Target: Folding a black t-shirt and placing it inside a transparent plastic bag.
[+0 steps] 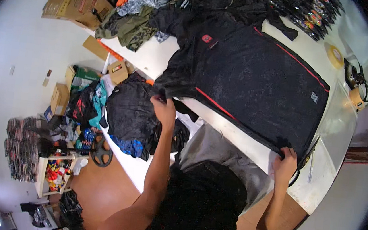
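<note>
A black shirt (255, 73) with red piping lies spread over the white table, a small red badge on its chest and a grey patch close to its hem. My left hand (164, 110) pinches the sleeve edge on the near left side of it. At the near right corner of the hem, my right hand (285, 164) has its fingers closed on the cloth. Both arms reach apart across the table's front edge. Beside my left hand sits a pile of folded dark garments (131, 107), some blue cloth under it.
Camouflage and dark clothes (135, 24) heap at the table's far left, by a cardboard box (76, 5). Far right are many small packaged items (309, 11), a tape roll (335, 57) and cables. A pen-like tool (311, 166) lies right. A black handwheel (101, 151) stands left.
</note>
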The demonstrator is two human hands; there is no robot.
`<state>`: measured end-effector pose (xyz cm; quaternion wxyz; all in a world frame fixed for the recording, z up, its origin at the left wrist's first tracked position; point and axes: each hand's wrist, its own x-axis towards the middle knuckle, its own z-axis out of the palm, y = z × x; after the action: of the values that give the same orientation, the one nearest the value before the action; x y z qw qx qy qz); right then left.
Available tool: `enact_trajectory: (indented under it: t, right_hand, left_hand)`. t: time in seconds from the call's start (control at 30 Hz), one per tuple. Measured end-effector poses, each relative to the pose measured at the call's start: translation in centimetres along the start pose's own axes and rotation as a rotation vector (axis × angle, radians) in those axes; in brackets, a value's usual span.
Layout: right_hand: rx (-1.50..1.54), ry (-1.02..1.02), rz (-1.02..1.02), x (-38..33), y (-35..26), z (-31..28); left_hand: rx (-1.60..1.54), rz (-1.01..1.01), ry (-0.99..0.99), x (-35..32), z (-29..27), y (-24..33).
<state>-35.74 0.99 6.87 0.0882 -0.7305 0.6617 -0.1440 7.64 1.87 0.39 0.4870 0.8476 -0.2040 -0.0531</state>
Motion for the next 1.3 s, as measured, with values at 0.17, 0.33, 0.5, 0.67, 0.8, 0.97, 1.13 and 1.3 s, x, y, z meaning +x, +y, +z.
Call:
enact_trajectory:
  t: [0.17,0.33,0.5,0.67,0.8,0.97,1.13,1.3]
  right_hand:
    - [-0.011,0.126,0.016,-0.2,0.9,0.2]
    - [0.091,0.09,0.058,0.3,1.0,-0.7]
    - [0.319,0.27,0.088,0.0,3.3,-0.9]
    - [0.343,0.303,0.095,-0.2,2.7,-3.1]
    - [0.474,0.18,0.206,-1.5,6.7,-4.7]
    - [0.901,0.314,0.263,3.8,5.6,-3.2]
    - [0.895,0.426,0.3,10.0,8.8,-2.1]
    - [0.597,0.486,0.421,13.3,10.8,-0.8]
  left_hand:
    - [-1.199,-0.939,-0.415,-0.2,0.9,-3.7]
    - [-1.611,-0.6,0.024,1.3,1.2,-1.0]
    - [-1.76,-0.248,0.034,2.8,-1.9,1.6]
    - [-1.794,-0.232,0.085,3.3,-5.8,7.5]
    - [-1.269,-0.08,0.21,1.8,-3.2,11.4]
    - [-1.031,0.061,0.4,3.9,-2.1,17.1]
    - [-0.801,0.136,0.097,6.4,8.5,23.5]
    - [-0.161,0.556,-0.436,14.1,18.1,23.3]
